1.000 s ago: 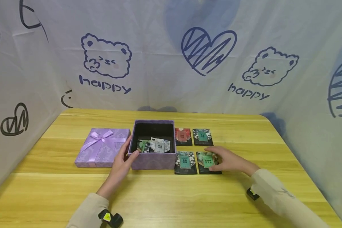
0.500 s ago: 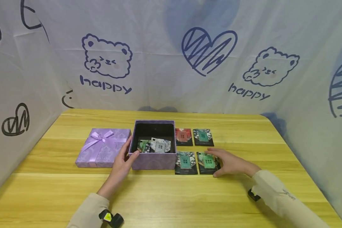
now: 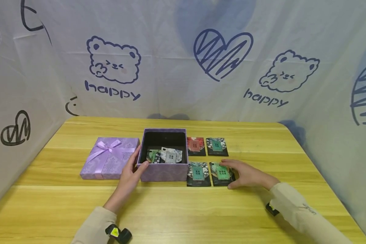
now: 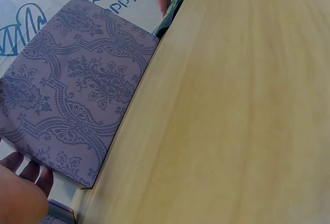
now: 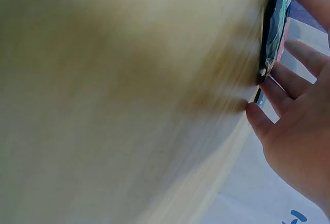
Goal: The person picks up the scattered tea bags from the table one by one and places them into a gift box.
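My left hand (image 3: 129, 178) holds the front left corner of the open purple gift box (image 3: 164, 173), thumb at the front rim and fingers along the left wall. Inside, a green tea sachet (image 3: 154, 155) and a white tea sachet (image 3: 171, 156) lean near the front. Another green tea sachet (image 3: 222, 174) lies at the near right of a two-by-two group. Around its right edge, my right hand (image 3: 249, 175) has its thumb and fingers spread; the right wrist view shows some fingers touching the sachet edges. Left of it lies a teal-labelled sachet (image 3: 198, 174).
The purple lid (image 3: 109, 159) with its ribbon bow lies left of the box. Behind the near sachets are a red sachet (image 3: 196, 146) and a second teal-labelled one (image 3: 217, 146). White cloth (image 3: 170, 67) hangs behind and beside the wooden table (image 3: 183, 213).
My right hand's thumb and fingers have drawn back from over the green sachet to its right edge, uncovering more of it. The left hand and the box stay in place.
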The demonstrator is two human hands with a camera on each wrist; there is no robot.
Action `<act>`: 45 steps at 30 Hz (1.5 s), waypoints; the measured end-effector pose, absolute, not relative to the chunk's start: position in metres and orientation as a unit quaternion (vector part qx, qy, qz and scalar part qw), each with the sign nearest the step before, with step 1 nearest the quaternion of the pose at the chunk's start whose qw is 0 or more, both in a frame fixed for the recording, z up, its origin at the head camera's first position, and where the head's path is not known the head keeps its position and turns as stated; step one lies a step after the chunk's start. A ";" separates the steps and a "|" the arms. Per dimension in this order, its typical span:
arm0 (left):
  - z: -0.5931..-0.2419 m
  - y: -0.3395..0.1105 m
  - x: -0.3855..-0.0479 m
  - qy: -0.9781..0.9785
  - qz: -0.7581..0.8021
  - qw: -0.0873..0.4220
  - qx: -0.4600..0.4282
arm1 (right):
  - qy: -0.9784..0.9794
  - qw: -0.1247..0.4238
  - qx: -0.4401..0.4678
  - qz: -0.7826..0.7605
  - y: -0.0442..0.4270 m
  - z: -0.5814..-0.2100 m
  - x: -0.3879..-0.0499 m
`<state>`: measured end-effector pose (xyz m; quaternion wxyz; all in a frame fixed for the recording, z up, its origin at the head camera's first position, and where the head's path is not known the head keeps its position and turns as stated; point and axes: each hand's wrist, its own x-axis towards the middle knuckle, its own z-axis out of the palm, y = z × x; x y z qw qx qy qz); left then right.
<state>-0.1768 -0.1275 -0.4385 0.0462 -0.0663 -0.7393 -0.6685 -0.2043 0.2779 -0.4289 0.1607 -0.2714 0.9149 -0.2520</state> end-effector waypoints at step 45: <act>-0.439 -0.128 -0.176 -0.739 -0.670 0.040 -0.066 | 0.930 0.115 -0.253 -0.241 0.268 -0.422 -0.203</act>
